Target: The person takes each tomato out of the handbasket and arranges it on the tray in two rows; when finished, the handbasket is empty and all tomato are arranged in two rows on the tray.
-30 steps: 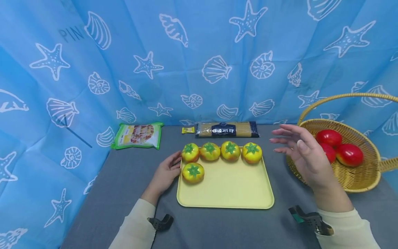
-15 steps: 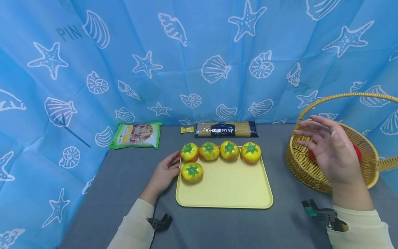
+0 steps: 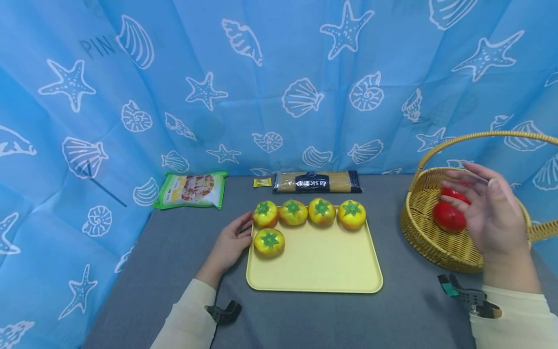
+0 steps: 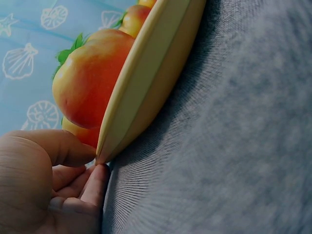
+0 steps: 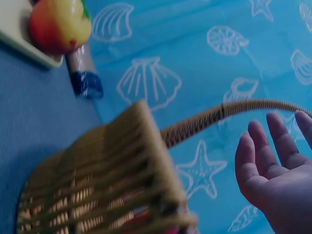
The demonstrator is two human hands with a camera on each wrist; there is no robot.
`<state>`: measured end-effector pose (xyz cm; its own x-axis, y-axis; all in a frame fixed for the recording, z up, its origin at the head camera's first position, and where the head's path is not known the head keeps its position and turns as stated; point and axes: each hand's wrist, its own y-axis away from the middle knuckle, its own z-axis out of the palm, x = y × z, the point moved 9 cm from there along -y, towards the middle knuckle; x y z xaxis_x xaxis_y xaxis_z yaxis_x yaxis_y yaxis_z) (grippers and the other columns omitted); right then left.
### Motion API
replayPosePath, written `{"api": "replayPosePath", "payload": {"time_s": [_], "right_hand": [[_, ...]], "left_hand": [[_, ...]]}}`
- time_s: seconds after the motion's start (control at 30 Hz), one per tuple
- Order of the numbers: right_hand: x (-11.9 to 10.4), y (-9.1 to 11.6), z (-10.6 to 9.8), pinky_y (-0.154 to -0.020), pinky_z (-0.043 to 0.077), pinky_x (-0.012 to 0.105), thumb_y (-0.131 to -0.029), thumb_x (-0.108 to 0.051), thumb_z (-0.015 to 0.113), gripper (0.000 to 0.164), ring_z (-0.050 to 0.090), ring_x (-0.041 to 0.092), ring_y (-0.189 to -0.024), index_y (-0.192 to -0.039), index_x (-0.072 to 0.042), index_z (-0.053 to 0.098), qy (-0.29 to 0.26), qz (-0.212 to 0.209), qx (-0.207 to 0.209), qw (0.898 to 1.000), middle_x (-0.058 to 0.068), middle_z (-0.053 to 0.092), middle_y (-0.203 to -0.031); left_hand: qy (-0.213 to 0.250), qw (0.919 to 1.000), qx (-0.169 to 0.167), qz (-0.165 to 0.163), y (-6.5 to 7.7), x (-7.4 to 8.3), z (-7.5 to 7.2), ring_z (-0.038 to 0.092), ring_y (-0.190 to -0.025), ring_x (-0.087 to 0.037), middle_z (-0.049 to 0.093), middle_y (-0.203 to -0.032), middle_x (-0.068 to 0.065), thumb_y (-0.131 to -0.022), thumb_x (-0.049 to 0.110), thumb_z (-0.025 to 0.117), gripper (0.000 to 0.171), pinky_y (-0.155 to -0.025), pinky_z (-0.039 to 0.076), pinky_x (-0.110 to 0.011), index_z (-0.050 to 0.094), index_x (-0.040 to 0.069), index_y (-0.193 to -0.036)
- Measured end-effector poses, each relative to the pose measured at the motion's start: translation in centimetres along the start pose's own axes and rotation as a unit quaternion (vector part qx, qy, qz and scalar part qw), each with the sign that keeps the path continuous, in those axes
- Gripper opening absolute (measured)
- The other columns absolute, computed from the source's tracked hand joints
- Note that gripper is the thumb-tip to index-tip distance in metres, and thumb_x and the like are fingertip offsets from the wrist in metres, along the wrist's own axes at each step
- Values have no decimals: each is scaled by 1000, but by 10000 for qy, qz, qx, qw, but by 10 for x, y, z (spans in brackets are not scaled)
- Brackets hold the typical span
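Observation:
My left hand (image 3: 228,245) pinches the left rim of a pale yellow tray (image 3: 322,264) between thumb and fingers, as the left wrist view shows. On the tray, several yellow-orange fruits with green star-shaped tops form a back row, and one more such fruit (image 3: 269,242) lies in front of the leftmost. My right hand (image 3: 501,218) is over a wicker basket (image 3: 416,237), fingers spread and holding nothing. Inside the basket lie glossy red fruits (image 3: 449,216), partly covered by the hand. The right wrist view has the right hand (image 5: 285,170) beside the basket's arched handle (image 5: 214,116).
Behind the tray lie a pack of spaghetti (image 3: 311,182), a small yellow packet (image 3: 262,182) and a green-edged food bag (image 3: 192,190). A blue curtain with shell prints (image 3: 261,87) hangs behind the grey tabletop (image 3: 183,247).
My right hand has moved right, from beside the basket to over its right part, staying open. The left hand keeps its place at the tray.

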<state>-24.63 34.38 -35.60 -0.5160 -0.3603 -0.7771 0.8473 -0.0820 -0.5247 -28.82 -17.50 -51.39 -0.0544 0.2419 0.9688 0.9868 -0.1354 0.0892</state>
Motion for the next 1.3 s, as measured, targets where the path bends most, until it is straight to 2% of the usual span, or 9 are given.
{"api": "replayPosePath", "payload": {"time_s": [0.2, 0.33, 0.6, 0.73, 0.9, 1.1, 1.17, 1.3], "right_hand": [[4, 3, -22, -100, 58, 25, -112, -11, 49, 46, 58, 31, -130, -156, 4, 50, 712, 204, 741, 9945, 22, 56, -146], [8, 6, -35, -97, 58, 22, -111, -9, 50, 44, 57, 27, -130, -154, 1, 52, 896, 306, 997, 9905, 17, 57, -146], [16, 14, -69, -89, 55, 12, -112, -15, 60, 39, 63, 14, -118, -150, -8, 59, 1780, 672, 1792, 9652, 5, 64, -134], [22, 16, -76, -87, 55, 11, -113, -18, 59, 38, 65, 11, -112, -149, -8, 60, 1810, 853, 1844, 9623, 1, 66, -129], [25, 16, -78, -85, 56, 11, -112, -17, 59, 36, 67, 11, -110, -147, -8, 62, 1625, 896, 1808, 9659, 1, 69, -127], [30, 16, -83, -81, 54, 8, -113, -18, 59, 22, 66, 4, -105, -133, -20, 67, 1626, 1310, 1513, 9662, -6, 69, -119], [33, 17, -85, -79, 50, 7, -113, -21, 58, 19, 62, 2, -104, -130, -27, 65, 2139, 1521, 1436, 9542, -9, 64, -119], [40, 17, -85, -79, 45, 8, -114, -29, 55, 17, 53, 2, -105, -129, -38, 56, 3320, 1963, 1178, 9151, -13, 52, -119]], "left_hand": [[-41, 10000, 33, -19, 1, 1, 0, 54, -144, -32, 49, -164, -19, -97, -5, 62, 72, -114, 50, -40, 41, 0, -166], [-17, 10000, 28, -1, 0, 0, -1, 54, -144, -32, 49, -163, -19, -97, -5, 62, 72, -114, 50, -39, 41, 1, -166], [4, 10000, -9, 45, -2, -1, 0, 54, -145, -32, 48, -164, -19, -97, -5, 62, 72, -115, 50, -40, 41, 0, -166], [-22, 10000, 25, -2, -1, -2, 0, 54, -145, -30, 49, -164, -17, -97, -4, 63, 73, -114, 50, -39, 42, 2, -166], [-27, 10000, 24, 24, 0, -1, -1, 54, -145, -29, 49, -164, -16, -96, -3, 63, 74, -113, 51, -38, 42, 2, -166], [-43, 10000, 66, 34, -1, -2, -2, 55, -144, -28, 50, -163, -15, -95, -3, 63, 74, -113, 51, -37, 43, 2, -166], [-32, 10000, 65, 27, -1, -3, -2, 55, -144, -28, 50, -163, -15, -95, -3, 63, 74, -113, 51, -37, 43, 3, -166], [-33, 10000, 50, 47, -1, -2, -1, 54, -145, -30, 50, -163, -17, -95, -4, 63, 74, -114, 51, -38, 42, 2, -166]]}}
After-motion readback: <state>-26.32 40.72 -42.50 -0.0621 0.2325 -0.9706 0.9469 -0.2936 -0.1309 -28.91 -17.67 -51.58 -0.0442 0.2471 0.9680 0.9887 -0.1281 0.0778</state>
